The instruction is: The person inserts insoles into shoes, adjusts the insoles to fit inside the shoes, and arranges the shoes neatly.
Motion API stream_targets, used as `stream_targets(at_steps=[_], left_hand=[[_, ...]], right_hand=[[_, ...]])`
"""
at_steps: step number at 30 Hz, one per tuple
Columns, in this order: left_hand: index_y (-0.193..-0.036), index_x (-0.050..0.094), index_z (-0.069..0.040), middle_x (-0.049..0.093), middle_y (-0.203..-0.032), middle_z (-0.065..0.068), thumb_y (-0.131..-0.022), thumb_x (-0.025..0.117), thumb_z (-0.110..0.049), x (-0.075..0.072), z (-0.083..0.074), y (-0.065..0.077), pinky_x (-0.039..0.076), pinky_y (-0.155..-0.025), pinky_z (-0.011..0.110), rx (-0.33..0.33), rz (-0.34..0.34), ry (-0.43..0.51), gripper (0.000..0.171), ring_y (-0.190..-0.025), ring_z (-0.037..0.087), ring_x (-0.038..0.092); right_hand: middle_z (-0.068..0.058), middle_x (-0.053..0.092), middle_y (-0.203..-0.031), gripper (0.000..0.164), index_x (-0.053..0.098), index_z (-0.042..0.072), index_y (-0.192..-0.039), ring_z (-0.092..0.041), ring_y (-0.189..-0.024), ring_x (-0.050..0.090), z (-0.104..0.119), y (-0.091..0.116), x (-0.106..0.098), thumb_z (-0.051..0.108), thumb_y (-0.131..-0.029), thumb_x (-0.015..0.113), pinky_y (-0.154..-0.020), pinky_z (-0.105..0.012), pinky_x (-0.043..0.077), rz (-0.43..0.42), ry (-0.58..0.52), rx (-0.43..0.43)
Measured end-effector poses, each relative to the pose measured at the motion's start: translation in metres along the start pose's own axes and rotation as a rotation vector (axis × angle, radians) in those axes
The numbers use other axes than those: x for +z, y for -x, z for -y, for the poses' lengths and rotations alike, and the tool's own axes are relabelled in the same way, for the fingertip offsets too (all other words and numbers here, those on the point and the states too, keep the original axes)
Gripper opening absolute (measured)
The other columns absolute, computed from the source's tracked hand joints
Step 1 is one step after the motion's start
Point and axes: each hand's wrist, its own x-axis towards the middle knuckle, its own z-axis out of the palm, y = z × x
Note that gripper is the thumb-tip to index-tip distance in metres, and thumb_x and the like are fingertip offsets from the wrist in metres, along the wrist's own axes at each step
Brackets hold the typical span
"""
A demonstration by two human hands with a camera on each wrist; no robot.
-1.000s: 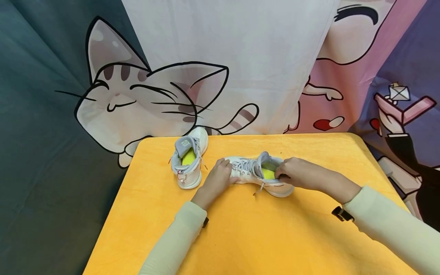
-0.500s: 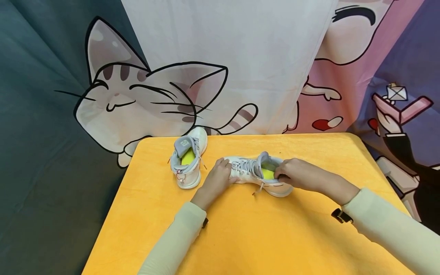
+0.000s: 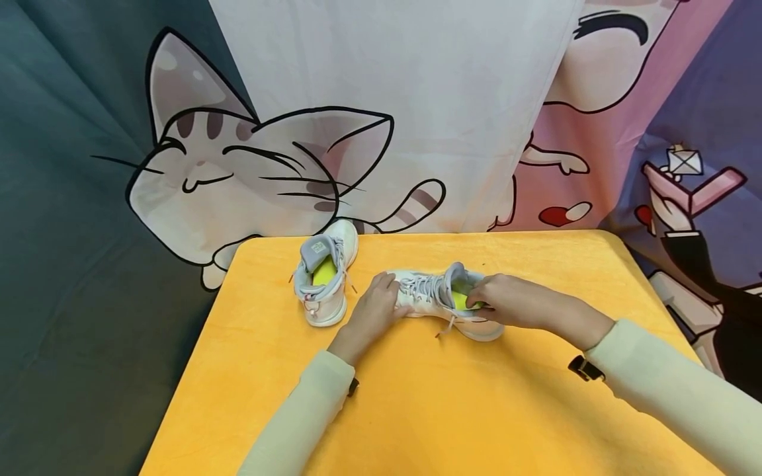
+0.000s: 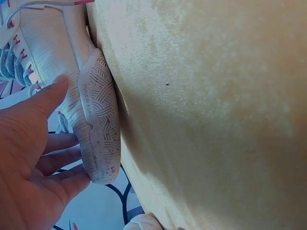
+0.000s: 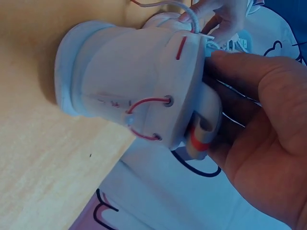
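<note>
A white sneaker [image 3: 419, 294] lies on the yellow table, toe to the left, with grey laces and a yellow-green insole [image 3: 460, 299] inside. My left hand [image 3: 374, 305] grips its toe; in the left wrist view the thumb and the fingers [image 4: 72, 184] lie on opposite sides of it. My right hand [image 3: 506, 301] reaches into the opening at the heel end. In the right wrist view its thumb is near the collar and its fingertips are hidden inside, so what they hold or press does not show. The matching sneaker [image 3: 324, 311] stands to the left, toe to the back.
The yellow table [image 3: 417, 403] has its back edge close to a printed cloth backdrop [image 3: 452, 99] with cartoon figures. The second sneaker's toe reaches that back edge. A loose lace end [image 3: 443, 328] hangs beside the held sneaker.
My right hand has shifted slightly left and deeper over the sneaker's opening, with its fingers now nearer the insole's middle. The left hand keeps its hold on the toe.
</note>
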Motion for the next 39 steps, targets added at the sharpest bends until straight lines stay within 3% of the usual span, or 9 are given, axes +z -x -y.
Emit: stream_targets(at_steps=[5,11,19,28,33,39], left_hand=[[-0.125,0.069,0.000,0.059,-0.143,0.019,-0.092,0.076,-0.045,-0.002,0.001,0.003,0.047,-0.114,0.041,-0.002,0.001,0.011,0.057,-0.140,0.034,0.049],[-0.126,0.068,0.001,0.059,-0.144,0.019,-0.093,0.076,-0.042,-0.005,0.002,0.004,0.046,-0.114,0.041,-0.016,0.016,0.011,0.055,-0.141,0.034,0.049],[-0.125,0.069,0.002,0.060,-0.142,0.020,-0.094,0.076,-0.040,-0.004,0.001,0.002,0.048,-0.113,0.040,0.001,0.031,-0.004,0.052,-0.140,0.035,0.050],[-0.119,0.071,0.000,0.063,-0.138,0.021,-0.092,0.078,-0.038,-0.005,-0.002,0.001,0.048,-0.113,0.039,0.007,0.023,-0.045,0.048,-0.138,0.037,0.053],[-0.119,0.071,-0.001,0.064,-0.138,0.019,-0.092,0.078,-0.039,-0.005,-0.003,0.000,0.048,-0.113,0.039,0.013,0.024,-0.057,0.047,-0.137,0.036,0.053],[-0.115,0.072,-0.002,0.066,-0.133,0.016,-0.091,0.078,-0.041,-0.001,-0.003,-0.001,0.048,-0.112,0.038,0.037,0.016,-0.092,0.046,-0.134,0.034,0.055]], right_hand=[[0.010,0.055,-0.072,0.013,0.069,0.016,-0.085,-0.001,-0.061,0.040,0.001,-0.013,-0.004,0.008,-0.092,0.076,-0.057,-0.020,0.037,0.086,-0.111,0.021],[0.007,0.048,-0.068,0.013,0.067,0.016,-0.084,-0.003,-0.059,0.039,-0.002,-0.032,-0.009,0.016,-0.095,0.075,-0.055,-0.021,0.033,0.258,-0.196,0.067],[0.007,0.041,-0.067,0.025,0.060,0.013,-0.079,-0.007,-0.059,0.041,-0.004,-0.052,-0.010,0.024,-0.098,0.072,-0.057,-0.022,0.034,0.432,-0.301,0.195],[0.007,0.039,-0.065,0.032,0.056,0.015,-0.076,-0.008,-0.055,0.040,-0.008,-0.069,-0.010,0.031,-0.103,0.065,-0.054,-0.024,0.035,0.627,-0.235,0.242],[0.002,0.048,-0.080,0.022,0.058,0.013,-0.090,-0.012,-0.069,0.049,-0.009,-0.079,-0.012,0.031,-0.102,0.063,-0.062,-0.026,0.040,0.716,-0.193,0.251],[-0.003,0.052,-0.095,0.020,0.060,0.014,-0.101,-0.017,-0.084,0.053,-0.004,-0.084,-0.016,0.033,-0.099,0.066,-0.070,-0.030,0.043,0.779,-0.191,0.357]])
